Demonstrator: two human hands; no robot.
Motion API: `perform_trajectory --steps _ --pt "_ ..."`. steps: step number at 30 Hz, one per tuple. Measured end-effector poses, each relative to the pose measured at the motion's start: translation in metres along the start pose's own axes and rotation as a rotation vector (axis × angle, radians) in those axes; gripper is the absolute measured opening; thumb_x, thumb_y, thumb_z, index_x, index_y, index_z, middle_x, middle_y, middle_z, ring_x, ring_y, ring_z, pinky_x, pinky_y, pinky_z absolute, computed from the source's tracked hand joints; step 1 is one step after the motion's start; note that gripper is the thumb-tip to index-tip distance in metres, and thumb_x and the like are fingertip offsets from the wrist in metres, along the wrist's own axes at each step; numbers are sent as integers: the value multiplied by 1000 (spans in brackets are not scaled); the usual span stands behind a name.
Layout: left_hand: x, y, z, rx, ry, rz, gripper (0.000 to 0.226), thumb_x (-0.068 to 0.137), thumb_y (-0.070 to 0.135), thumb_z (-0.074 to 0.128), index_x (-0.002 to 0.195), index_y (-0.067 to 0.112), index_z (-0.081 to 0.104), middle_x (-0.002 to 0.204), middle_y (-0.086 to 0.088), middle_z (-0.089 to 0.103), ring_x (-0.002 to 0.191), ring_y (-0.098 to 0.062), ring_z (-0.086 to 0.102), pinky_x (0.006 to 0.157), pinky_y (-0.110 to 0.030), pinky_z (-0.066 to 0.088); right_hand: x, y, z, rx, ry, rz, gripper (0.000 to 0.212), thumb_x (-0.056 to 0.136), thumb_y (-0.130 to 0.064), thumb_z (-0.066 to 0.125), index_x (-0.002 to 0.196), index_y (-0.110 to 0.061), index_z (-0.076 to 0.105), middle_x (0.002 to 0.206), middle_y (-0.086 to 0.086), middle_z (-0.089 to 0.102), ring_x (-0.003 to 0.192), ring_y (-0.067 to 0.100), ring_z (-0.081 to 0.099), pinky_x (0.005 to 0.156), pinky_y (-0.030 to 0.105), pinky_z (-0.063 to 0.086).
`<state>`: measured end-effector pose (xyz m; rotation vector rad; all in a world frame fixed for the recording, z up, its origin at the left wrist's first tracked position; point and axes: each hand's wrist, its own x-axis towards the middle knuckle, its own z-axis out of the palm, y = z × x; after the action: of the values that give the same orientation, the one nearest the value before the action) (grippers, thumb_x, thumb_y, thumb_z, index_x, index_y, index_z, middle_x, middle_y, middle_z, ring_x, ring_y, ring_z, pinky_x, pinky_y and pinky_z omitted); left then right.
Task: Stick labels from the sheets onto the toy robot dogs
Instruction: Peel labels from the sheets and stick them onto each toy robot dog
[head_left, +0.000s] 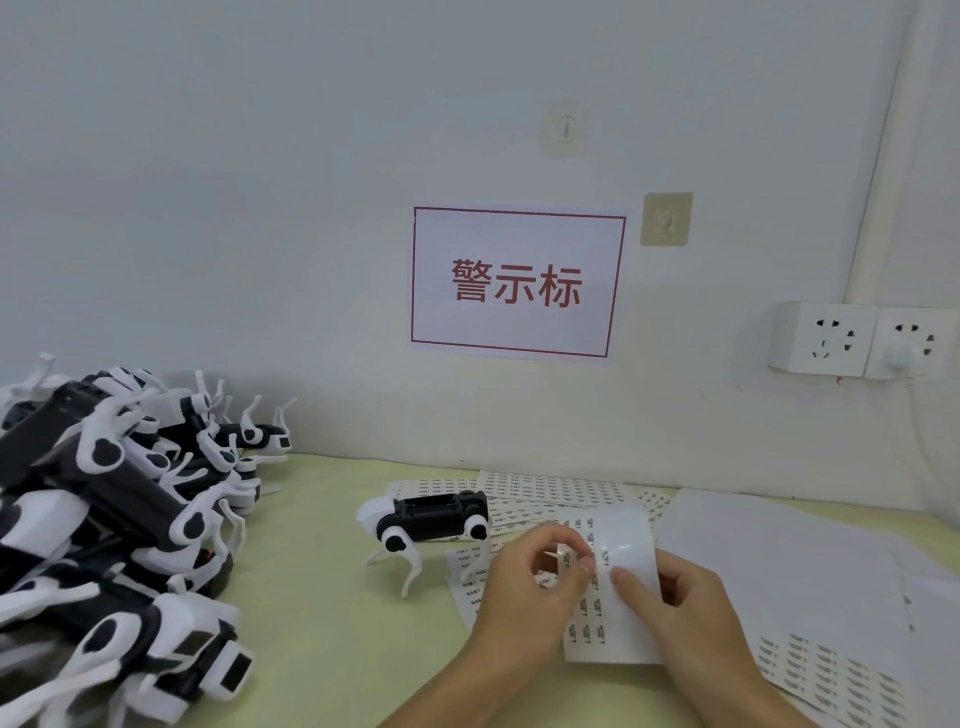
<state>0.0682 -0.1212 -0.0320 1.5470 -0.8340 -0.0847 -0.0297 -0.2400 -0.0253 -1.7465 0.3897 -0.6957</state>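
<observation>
A glossy label sheet (618, 587) is lifted off the table in front of me. My right hand (685, 618) grips its right edge, thumb on top. My left hand (524, 587) pinches a small label at the sheet's left side with thumb and forefinger. One black-and-white toy robot dog (431, 519) stands alone on the yellow-green table (332, 597), just beyond my left hand. More label sheets (556, 488) lie fanned out behind and under it.
A big heap of robot dogs (119, 519) fills the table's left side. Blank white backing sheets (789, 566) and another label sheet (836, 680) lie at the right. The wall holds a red-framed sign (517, 283) and power sockets (857, 340).
</observation>
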Motion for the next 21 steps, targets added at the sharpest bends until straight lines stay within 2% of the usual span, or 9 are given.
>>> perform_trajectory --steps 4,6,8,10,12,15,21 --pt "-2 -1 4 122 19 73 19 92 19 66 86 37 67 116 21 56 108 9 52 78 -16 50 -1 0 1 20 7 -3 16 91 -11 66 88 -22 78 79 -2 77 71 12 74 54 17 54" --pt "-3 -4 5 192 44 99 21 91 21 68 83 40 66 131 26 43 121 18 38 89 -12 43 -1 0 1 12 13 -12 21 91 -11 66 80 -25 78 77 -2 76 69 11 73 53 15 52" --pt "-4 -6 5 288 60 168 21 91 23 69 82 41 64 136 28 36 128 19 28 97 -5 31 -2 1 1 2 6 -27 25 91 -13 66 76 -29 77 75 -1 75 68 12 72 53 16 52" --pt "-5 -7 6 385 73 276 13 92 23 67 87 34 67 129 25 44 127 14 30 96 -1 25 -2 1 1 -30 2 -51 23 91 -14 66 75 -27 75 73 3 73 68 19 70 54 20 52" --pt "-6 -6 7 485 68 363 5 92 21 66 92 23 70 112 18 56 115 3 41 93 -8 32 -2 3 0 -69 -1 -70 20 90 -15 66 72 -20 72 71 9 70 68 26 66 55 23 49" --pt "-9 -3 8 537 60 392 6 92 19 65 94 17 70 95 11 64 100 -4 46 85 -17 39 -1 4 -1 -118 4 -86 22 89 -15 66 67 -13 67 68 10 66 59 14 58 51 18 44" --pt "-8 -2 8 517 50 334 8 92 16 64 94 12 71 94 6 67 98 -9 50 80 -19 37 0 7 0 -138 17 -79 19 88 -17 67 70 -10 69 66 7 66 58 7 57 52 17 44"
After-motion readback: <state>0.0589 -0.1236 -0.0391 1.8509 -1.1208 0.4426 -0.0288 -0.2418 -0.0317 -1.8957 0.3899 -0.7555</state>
